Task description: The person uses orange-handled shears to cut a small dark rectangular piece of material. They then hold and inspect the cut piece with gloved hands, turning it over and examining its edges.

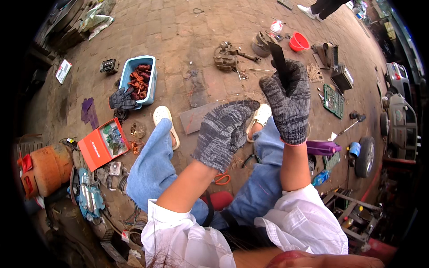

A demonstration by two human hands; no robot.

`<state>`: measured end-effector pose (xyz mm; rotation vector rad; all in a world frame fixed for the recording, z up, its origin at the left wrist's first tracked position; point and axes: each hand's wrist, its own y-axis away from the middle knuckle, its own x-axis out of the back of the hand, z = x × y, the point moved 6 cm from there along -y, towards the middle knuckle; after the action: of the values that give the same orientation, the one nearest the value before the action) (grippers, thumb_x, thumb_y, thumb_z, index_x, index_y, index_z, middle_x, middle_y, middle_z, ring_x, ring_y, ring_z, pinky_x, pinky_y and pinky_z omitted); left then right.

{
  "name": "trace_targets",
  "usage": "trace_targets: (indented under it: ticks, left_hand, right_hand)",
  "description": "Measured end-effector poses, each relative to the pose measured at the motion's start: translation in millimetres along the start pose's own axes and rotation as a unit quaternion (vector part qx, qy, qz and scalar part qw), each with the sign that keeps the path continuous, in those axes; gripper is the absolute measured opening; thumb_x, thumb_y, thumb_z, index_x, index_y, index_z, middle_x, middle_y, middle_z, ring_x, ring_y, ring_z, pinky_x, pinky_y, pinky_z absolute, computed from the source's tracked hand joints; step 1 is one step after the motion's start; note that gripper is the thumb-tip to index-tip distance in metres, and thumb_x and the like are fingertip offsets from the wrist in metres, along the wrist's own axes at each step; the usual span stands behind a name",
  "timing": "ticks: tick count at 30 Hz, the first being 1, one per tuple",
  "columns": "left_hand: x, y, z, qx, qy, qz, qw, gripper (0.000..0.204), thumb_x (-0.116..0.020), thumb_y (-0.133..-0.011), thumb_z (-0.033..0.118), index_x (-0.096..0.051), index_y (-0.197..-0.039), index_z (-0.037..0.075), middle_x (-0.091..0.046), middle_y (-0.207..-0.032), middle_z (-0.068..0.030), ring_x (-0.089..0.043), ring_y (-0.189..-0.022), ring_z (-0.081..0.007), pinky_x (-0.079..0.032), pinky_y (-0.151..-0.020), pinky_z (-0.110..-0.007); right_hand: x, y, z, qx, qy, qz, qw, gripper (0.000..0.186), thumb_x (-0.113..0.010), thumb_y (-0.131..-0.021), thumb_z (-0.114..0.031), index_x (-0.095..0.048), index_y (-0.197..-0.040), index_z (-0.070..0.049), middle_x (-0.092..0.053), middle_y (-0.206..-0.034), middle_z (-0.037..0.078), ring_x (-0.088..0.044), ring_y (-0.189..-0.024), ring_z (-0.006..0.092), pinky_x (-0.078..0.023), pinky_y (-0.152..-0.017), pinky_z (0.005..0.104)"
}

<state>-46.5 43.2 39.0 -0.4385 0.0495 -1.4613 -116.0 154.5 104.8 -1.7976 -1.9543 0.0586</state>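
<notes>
Gloved left hand (225,131) hovers loose and empty while the right hand (289,100) clamps a dark strip (278,60) low down, seemingly stiff, light, thin-edged.

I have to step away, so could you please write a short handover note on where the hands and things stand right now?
Right hand: gloved, shut on a flat black strip, held upright at chest height.
Left hand: gloved, holding nothing, its fingers pointing toward the right hand, just short of it.
Around: blue tub of reddish wire scraps on the paving ahead-left, a spare glove on its rim; open red box at left; orange-handled scissors between the knees.
Done: strip picked up.
Left: I cannot tell what follows from this view.
</notes>
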Motion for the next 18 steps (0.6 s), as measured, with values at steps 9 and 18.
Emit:
trace_targets:
  ticks: [9,18]
  left_hand:
    - [8.5,-1.4,-1.0,-0.001,-0.171,-0.006,0.985,0.026,-0.05,-0.07,0.006,-0.061,-0.093,0.005,-0.061,-0.088,-0.0131,-0.058,-0.082,-0.0272,-0.046,-0.074,-0.035]
    - [6.8,-4.2,-5.7,0.016,-0.151,-0.007,0.988,0.029,-0.05,-0.067,0.003,-0.06,-0.094,0.004,-0.06,-0.09,-0.0131,-0.057,-0.083,-0.0278,-0.045,-0.075,-0.036]
  right_hand:
    - [-11.3,31.7,-9.5,0.303,0.289,-0.196,0.887,0.019,-0.064,-0.065,-0.005,-0.058,-0.083,-0.006,-0.058,-0.076,0.011,-0.056,-0.071,0.0304,-0.045,-0.063,0.0377]
    - [-14.0,29.7,-4.1,0.269,0.388,-0.193,0.86,0.019,-0.066,-0.065,-0.009,-0.061,-0.083,-0.007,-0.059,-0.075,0.011,-0.056,-0.064,0.0285,-0.044,-0.057,0.0361]
